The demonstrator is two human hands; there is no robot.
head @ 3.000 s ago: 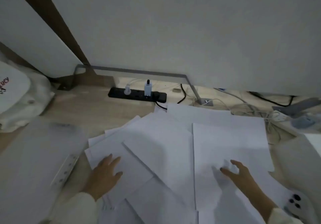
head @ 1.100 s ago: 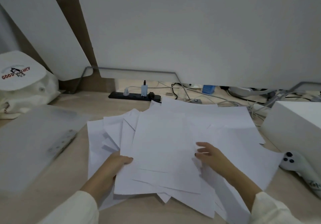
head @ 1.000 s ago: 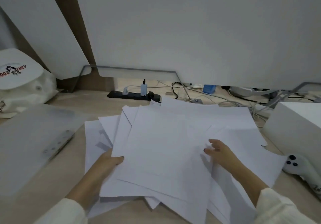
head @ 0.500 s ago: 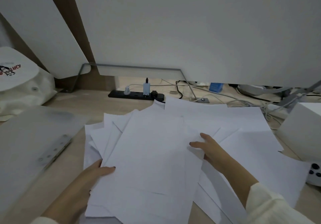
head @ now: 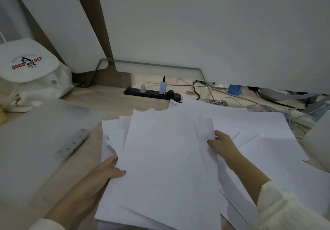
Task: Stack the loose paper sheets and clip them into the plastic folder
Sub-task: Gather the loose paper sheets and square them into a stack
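The fanned paper sheets (head: 166, 158) lie mid-worktop (head: 107, 95). The left hand (head: 109, 169) pinches their left edge and the right hand's (head: 223, 145) fingers (head: 211, 142) curl around the right edge, apparently to square them. The plastic folder (head: 35, 140) waits open at left.

Red letters reading "GOOD LUCY", split by a small dark cartoon figure, stand on the flap of the white cloth bag (head: 26, 60) at ten o'clock.

Both forearms reach forward; the left hand (head: 109, 168) grips the paper sheets (head: 160, 160) with thumb on top, the right hand (head: 222, 145) pinches their right edge.
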